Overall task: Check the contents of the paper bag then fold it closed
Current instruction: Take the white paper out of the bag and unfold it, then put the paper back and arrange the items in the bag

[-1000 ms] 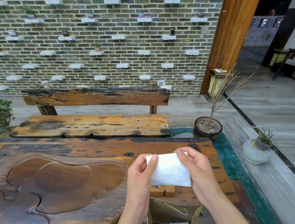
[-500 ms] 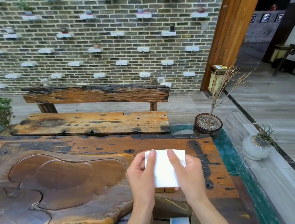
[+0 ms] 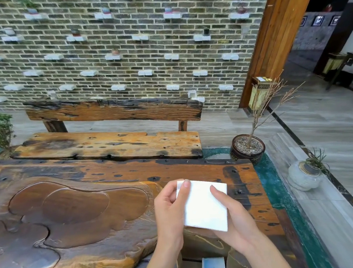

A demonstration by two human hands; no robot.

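A white folded paper napkin [image 3: 204, 205] is held up over the table by both hands. My left hand [image 3: 171, 210] pinches its upper left corner, thumb in front. My right hand [image 3: 233, 220] supports its right side and lower edge from behind, thumb lying across the front. Below them at the bottom edge stands the open brown paper bag [image 3: 203, 246] with twine handles. Inside the bag a white and blue box [image 3: 213, 266] shows; the rest of the inside is hidden.
The bag stands on a dark carved wooden table [image 3: 72, 216] with sunken hollows at the left. A worn wooden bench [image 3: 113, 145] lies beyond. A potted dry twig [image 3: 247, 147] and a white pot [image 3: 303, 175] stand at the right, off the table.
The napkin has been folded narrower, from a wide sheet to a squarish one, and has come down a little. My hands have closed in on it, and my right hand has slid behind it.
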